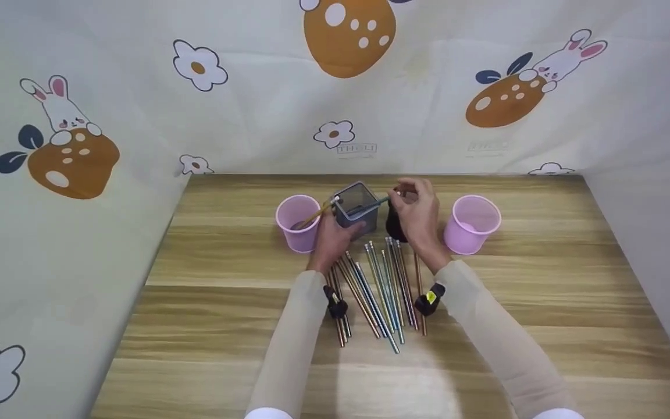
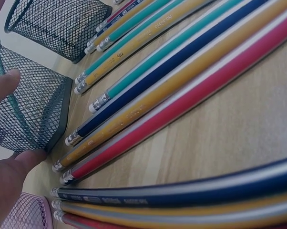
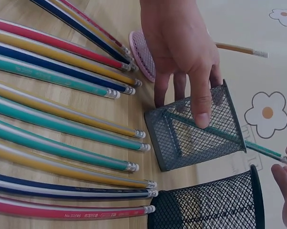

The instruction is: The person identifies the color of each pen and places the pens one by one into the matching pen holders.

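Observation:
My left hand (image 1: 333, 235) grips a square dark mesh pencil holder (image 3: 196, 131), thumb on one side and the other fingers round another. A green pencil (image 3: 220, 133) slants inside that holder, its eraser end sticking out over the rim. At that eraser end, the fingertips of my right hand (image 1: 419, 212) pinch the pencil. Just beside them stands a round black mesh holder (image 3: 210, 205), partly hidden behind the right hand in the head view. Several striped pencils (image 1: 384, 291) in red, yellow, blue and green lie fanned out below the holders, erasers toward them.
A pink mesh cup (image 1: 288, 218) stands left of my left hand, with a yellow pencil (image 1: 317, 214) leaning in it. Another pink cup (image 1: 472, 233) is to the right of my right hand. Behind the wooden table (image 1: 224, 326) hangs a patterned cloth (image 1: 265, 116).

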### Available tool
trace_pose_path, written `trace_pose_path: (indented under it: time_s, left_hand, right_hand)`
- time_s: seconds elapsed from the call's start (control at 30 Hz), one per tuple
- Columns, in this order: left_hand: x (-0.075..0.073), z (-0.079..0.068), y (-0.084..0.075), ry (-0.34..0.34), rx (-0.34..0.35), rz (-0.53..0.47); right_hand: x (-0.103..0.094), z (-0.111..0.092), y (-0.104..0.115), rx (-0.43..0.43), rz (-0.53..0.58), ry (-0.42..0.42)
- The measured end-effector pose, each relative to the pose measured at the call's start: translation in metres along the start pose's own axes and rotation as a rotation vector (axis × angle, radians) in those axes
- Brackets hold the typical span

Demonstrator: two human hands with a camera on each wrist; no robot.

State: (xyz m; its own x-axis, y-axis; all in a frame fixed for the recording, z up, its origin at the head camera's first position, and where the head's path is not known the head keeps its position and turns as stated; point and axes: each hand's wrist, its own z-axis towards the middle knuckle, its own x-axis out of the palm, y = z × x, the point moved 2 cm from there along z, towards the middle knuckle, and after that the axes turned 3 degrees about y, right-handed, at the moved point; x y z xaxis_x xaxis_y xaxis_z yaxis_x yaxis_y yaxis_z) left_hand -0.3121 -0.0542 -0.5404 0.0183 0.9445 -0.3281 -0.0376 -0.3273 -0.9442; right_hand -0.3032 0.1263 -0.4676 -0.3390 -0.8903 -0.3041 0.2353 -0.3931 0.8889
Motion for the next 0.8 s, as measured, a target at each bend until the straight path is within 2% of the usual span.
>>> trace_pose_path:
  time_s: [0.23, 0.47, 0.63, 0.8]
  left_hand:
    - [0.0, -0.002, 0.002, 0.002, -0.013, 0.03]
    - [-0.001, -0.001, 0.0, 0.014, -0.004, 0.027]
    - [0.0, 0.001, 0.002, 0.009, 0.01, 0.044]
    - [0.0, 0.0, 0.003, 0.019, -0.004, 0.062]
  right_hand:
    - [-0.007, -0.014, 0.002, 0.052, 0.029, -0.032]
    - [-0.01, -0.039, 0.003, -0.013, 0.067, -0.072]
    - [-0.006, -0.057, -0.001, -0.04, -0.041, -0.02]
    - [-0.001, -0.073, -0.008, -0.01, -0.111, 0.062]
